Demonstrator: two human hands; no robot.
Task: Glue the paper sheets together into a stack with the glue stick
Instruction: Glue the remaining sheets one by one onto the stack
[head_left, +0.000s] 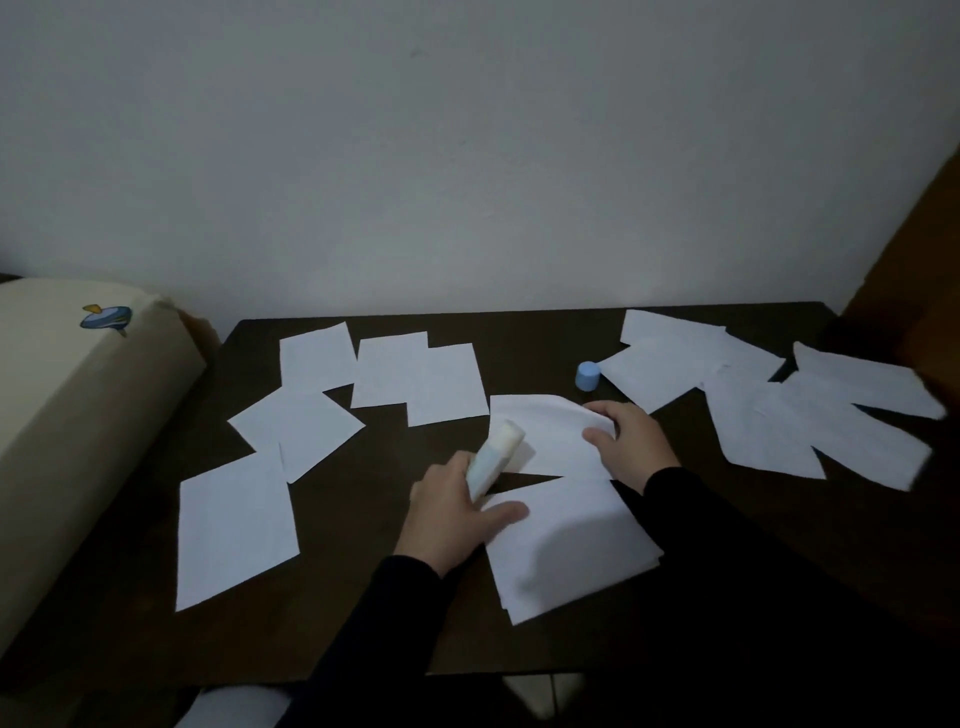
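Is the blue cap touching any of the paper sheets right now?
Cannot tell. In the head view the blue cap stands upright on the dark table, right beside the corner of a loose sheet; contact or a sliver of gap is not plain.

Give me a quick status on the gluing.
Left hand grips uncapped glue stick. Right hand pinches curled sheet above stack. Blue cap stands clear.

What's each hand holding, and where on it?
Left hand grips the glue stick by its lower body, uncapped end up. Right hand pinches the curled paper sheet at its right edge.
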